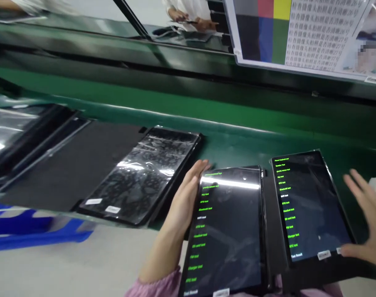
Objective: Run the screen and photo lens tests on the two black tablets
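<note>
**Two hands steadying a pair of lit tablets at a green workbench**

Head camera, looking down and forward. Two tablets lie side by side on a dark mat (274,231) at the near edge of a green bench (237,123). Both screens are dark with a column of green menu text down the left side.

The left hand (188,189) lies flat along the left edge of the left tablet (228,231), fingers straight and held together, palm against the tablet's side. It is not wrapped around anything; the hand is open. A pink sleeve cuff (157,286) shows at the wrist.

The right hand (367,214) is at the right edge of the right tablet (308,206), fingers spread wide and apart. The thumb touches near the tablet's lower right corner, by small white labels; the other fingers hover just beside the screen. It grips nothing.

Further left, a third tablet (141,173) with its screen off, covered in glossy film, rests tilted on a black mat (73,165). More dark devices (23,136) lie at far left. A colour and text test chart (302,33) stands at upper right. Another person's hands (188,18) show at the top.
</note>
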The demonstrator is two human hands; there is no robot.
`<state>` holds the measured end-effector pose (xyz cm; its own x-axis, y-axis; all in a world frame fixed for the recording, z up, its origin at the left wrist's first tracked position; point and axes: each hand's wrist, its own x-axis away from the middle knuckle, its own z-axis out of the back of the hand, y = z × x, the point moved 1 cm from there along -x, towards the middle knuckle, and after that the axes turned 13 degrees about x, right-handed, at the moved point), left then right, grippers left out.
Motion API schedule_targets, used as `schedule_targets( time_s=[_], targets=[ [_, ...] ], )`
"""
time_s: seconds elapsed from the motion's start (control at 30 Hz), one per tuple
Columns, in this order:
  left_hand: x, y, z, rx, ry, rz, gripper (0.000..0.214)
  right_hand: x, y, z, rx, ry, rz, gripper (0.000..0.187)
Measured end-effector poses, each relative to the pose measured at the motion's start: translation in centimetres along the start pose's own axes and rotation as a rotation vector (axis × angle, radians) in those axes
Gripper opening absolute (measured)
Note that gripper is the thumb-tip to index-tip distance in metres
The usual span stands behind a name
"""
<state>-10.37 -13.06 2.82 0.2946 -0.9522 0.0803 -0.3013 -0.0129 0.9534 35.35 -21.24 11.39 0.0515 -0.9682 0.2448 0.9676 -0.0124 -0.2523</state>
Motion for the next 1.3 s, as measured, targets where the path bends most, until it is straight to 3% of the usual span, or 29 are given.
schedule_targets(
  time_s=[0.1, 0.2, 0.27, 0.3, 0.37, 0.43, 0.5, 0.6, 0.8, 1.1, 1.3],
  targets=[
    [-0.7, -0.1, -0.3, 0.043, 0.001, -0.023, 0.064, -5.2, -1.4, -0.5, 0.176, -0.012, 0.253, 0.142],
    [-1.1, -0.5, -0.4, 0.189, 0.054, -0.017, 0.066, -9.6, -1.9, 0.0, 0.274, 0.236, 0.199, 0.129],
    [-1.3, -0.7, -0.4, 0.245, 0.068, -0.008, 0.063, -10.7, -2.8, 0.9, 0.286, 0.438, 0.160, 0.103],
    [-1.3, -0.7, -0.4, 0.248, 0.072, -0.009, 0.060, -10.6, -3.7, 1.2, 0.286, 0.497, 0.211, 0.085],
    [-1.3, -0.6, -0.5, 0.236, 0.083, -0.020, 0.056, -9.5, -6.3, 1.2, 0.298, 0.473, 0.437, 0.049],
    [-1.3, -0.5, -0.7, 0.232, 0.101, -0.024, 0.053, -8.0, -8.8, 0.5, 0.333, 0.331, 0.679, 0.046],
    [-1.2, -0.3, -1.0, 0.247, 0.122, -0.022, 0.052, -6.8, -10.0, -0.4, 0.366, 0.228, 0.803, 0.052],
    [-1.1, -0.1, -1.3, 0.266, 0.141, -0.028, 0.052, -6.2, -8.7, -0.6, 0.430, 0.253, 0.769, 0.057],
    [-1.2, -0.2, -1.1, 0.273, 0.120, -0.034, 0.043, -6.6, -4.4, 2.1, 0.427, 0.429, 0.595, 0.049],
    [-1.3, -0.2, -0.7, 0.271, 0.088, -0.019, 0.032, -9.3, -6.7, 0.7, 0.410, 0.393, 0.617, 0.048],
    [-1.4, -0.2, -0.5, 0.260, 0.082, -0.006, 0.033, -10.3, -6.8, 0.2, 0.392, 0.371, 0.580, 0.044]
  ],
)
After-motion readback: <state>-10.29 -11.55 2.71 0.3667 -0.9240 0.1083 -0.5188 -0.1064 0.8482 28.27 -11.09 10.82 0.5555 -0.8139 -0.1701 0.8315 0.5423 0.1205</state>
